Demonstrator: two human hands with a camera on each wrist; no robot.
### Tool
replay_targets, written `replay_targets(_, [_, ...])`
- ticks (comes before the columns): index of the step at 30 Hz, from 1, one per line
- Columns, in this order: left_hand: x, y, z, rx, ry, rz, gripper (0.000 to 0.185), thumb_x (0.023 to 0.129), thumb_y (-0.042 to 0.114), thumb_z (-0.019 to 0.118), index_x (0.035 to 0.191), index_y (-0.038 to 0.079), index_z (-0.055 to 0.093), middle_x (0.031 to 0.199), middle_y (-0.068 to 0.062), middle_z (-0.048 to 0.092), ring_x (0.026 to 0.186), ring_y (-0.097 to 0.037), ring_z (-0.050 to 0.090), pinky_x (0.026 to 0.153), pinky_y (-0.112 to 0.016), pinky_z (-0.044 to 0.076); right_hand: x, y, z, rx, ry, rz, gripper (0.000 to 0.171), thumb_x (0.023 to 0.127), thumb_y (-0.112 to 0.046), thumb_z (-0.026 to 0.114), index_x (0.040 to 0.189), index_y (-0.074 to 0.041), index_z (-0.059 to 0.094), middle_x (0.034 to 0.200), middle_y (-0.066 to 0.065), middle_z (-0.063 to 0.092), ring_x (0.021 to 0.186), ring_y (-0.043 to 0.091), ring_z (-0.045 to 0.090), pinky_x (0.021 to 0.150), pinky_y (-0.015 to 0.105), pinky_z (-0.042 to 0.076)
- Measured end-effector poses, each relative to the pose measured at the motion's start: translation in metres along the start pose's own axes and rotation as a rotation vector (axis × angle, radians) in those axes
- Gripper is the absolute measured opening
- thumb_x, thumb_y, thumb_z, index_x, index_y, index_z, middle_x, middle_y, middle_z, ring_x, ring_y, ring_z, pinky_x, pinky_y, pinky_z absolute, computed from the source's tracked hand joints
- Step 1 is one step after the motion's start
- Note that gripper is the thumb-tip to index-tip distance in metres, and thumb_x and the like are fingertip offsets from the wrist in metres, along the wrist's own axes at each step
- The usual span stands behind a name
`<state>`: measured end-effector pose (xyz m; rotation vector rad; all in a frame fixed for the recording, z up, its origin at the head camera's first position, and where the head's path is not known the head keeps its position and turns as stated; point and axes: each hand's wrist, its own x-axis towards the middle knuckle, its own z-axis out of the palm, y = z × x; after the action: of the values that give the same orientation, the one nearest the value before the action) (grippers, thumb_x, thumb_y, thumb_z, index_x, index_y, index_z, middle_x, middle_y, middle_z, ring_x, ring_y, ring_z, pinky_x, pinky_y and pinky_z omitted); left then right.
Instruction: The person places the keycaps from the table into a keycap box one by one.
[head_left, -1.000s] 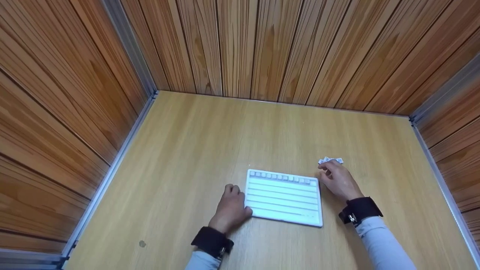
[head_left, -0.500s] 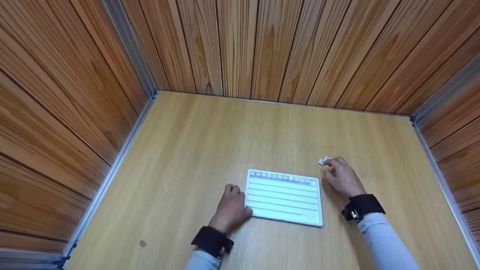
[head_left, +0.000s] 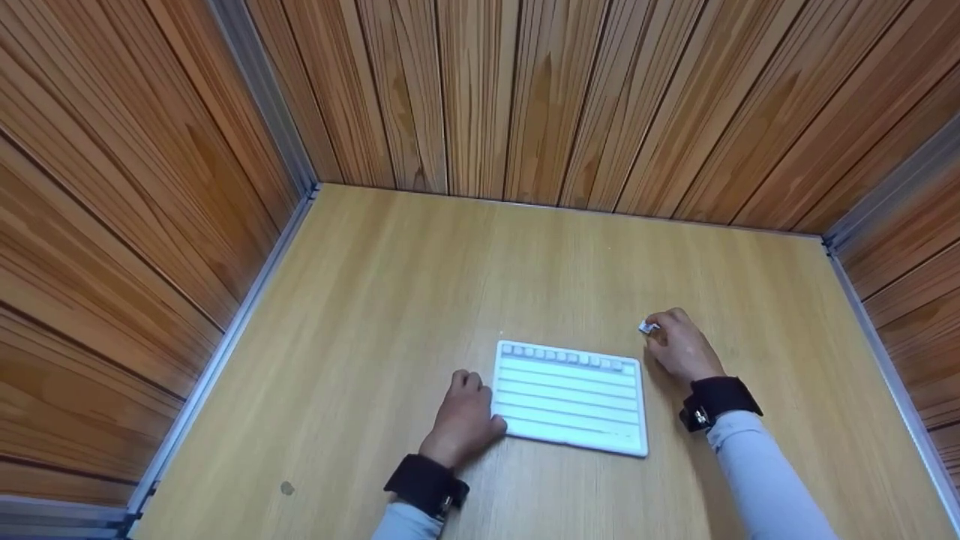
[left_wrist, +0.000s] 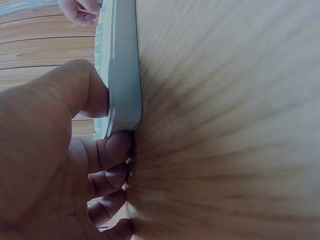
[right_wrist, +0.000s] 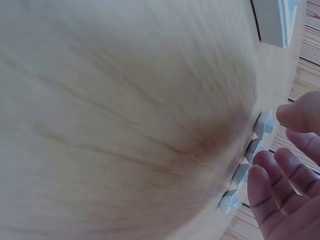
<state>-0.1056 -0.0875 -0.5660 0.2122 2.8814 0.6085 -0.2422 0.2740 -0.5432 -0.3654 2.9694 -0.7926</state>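
Observation:
A white ridged board [head_left: 570, 401] lies flat on the table, with a row of small white keycap-like pieces [head_left: 561, 356] along its far edge. My left hand [head_left: 463, 416] holds the board's near left corner, thumb on one side and fingertips at the other, as the left wrist view shows. Right of the board, my right hand [head_left: 684, 351] is over a short line of loose white pieces [right_wrist: 241, 174]. In the right wrist view its fingers are loosely bent beside them, and a gap shows between thumb and fingers. From the head view the hand hides most of these pieces.
The wooden tabletop [head_left: 405, 285] is closed in by plank walls [head_left: 540, 97] at the back and both sides, with metal rails along the edges. A dark round spot [head_left: 286, 488] marks the table at the near left.
My right hand has shifted slightly right and away from me, over the loose pieces, so fewer of them show. My left hand and the board have stayed in place.

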Motion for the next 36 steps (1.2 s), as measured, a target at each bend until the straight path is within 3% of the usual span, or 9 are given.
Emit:
replay_targets(14, [0.001, 0.002, 0.001, -0.028, -0.017, -0.023, 0.044, 0.083, 0.028, 0.068, 0.114, -0.003, 0.068, 0.124, -0.013, 0.054, 0.128, -0.029, 0.038, 0.105, -0.04, 0.041, 0.013, 0.002, 0.004, 0.002, -0.007, -0.022, 0.033, 0.091, 0.002, 0.061, 0.123, 0.008, 0.062, 0.119, 0.021, 0.056, 0.103, 0.036, 0.06, 0.091, 0.052, 0.048])
replay_targets(21, [-0.001, 0.003, 0.001, 0.016, 0.004, 0.013, 0.04, 0.081, 0.027, 0.067, 0.105, -0.004, 0.068, 0.119, -0.015, 0.056, 0.127, -0.032, 0.039, 0.105, -0.04, 0.04, 0.017, 0.002, 0.005, -0.046, -0.024, -0.064, 0.03, 0.09, 0.002, 0.063, 0.119, 0.008, 0.065, 0.119, 0.023, 0.059, 0.11, 0.041, 0.06, 0.096, 0.054, 0.048])
replay_targets(31, [0.001, 0.003, 0.003, -0.015, -0.014, -0.017, 0.04, 0.082, 0.027, 0.069, 0.109, -0.003, 0.068, 0.121, -0.014, 0.055, 0.128, -0.03, 0.037, 0.104, -0.04, 0.041, 0.017, 0.007, 0.008, -0.045, -0.032, -0.071, 0.025, 0.089, 0.007, 0.061, 0.112, 0.007, 0.067, 0.112, 0.023, 0.062, 0.105, 0.042, 0.061, 0.091, 0.056, 0.048])
replay_targets(36, [-0.004, 0.002, 0.001, 0.011, 0.036, 0.021, 0.041, 0.086, 0.027, 0.067, 0.112, -0.005, 0.067, 0.126, -0.016, 0.054, 0.131, -0.031, 0.036, 0.108, -0.038, 0.038, 0.01, -0.007, 0.0, 0.04, -0.042, -0.092, 0.021, 0.093, 0.003, 0.06, 0.113, 0.003, 0.068, 0.115, 0.018, 0.062, 0.107, 0.033, 0.062, 0.093, 0.044, 0.05])
